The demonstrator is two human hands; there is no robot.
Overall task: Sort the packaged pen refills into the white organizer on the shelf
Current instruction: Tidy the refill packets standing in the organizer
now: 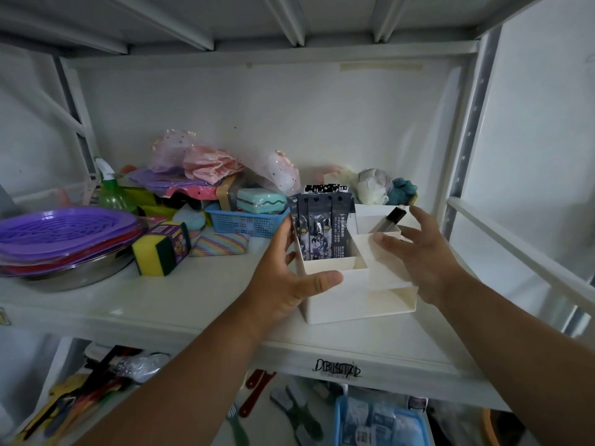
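We have our left hand (289,278) on the white organizer (338,297), thumb laid along its front wall and fingers wrapped round its left side, so it grips the box. Our right hand (421,255) hovers over the right-hand compartments with fingers spread and relaxed, holding nothing; whether a fingertip brushes a divider we cannot tell. The pen refills (317,226) stand upright in their dark packets in the tall left compartment, leaning slightly toward the back, and one more dark item (391,218) rests tilted in a rear right compartment. The sorting looks nearly finished, and the step in hand seems to be steadying or squaring the organizer on the shelf (161,304). To do it well, we should keep the left grip low and firm so the box does not tip, bring the right palm flat to the right wall, and slide rather than lift, since the tall packets could topple forward. The sponge (161,249) and blue basket (244,223) sit well to the left.
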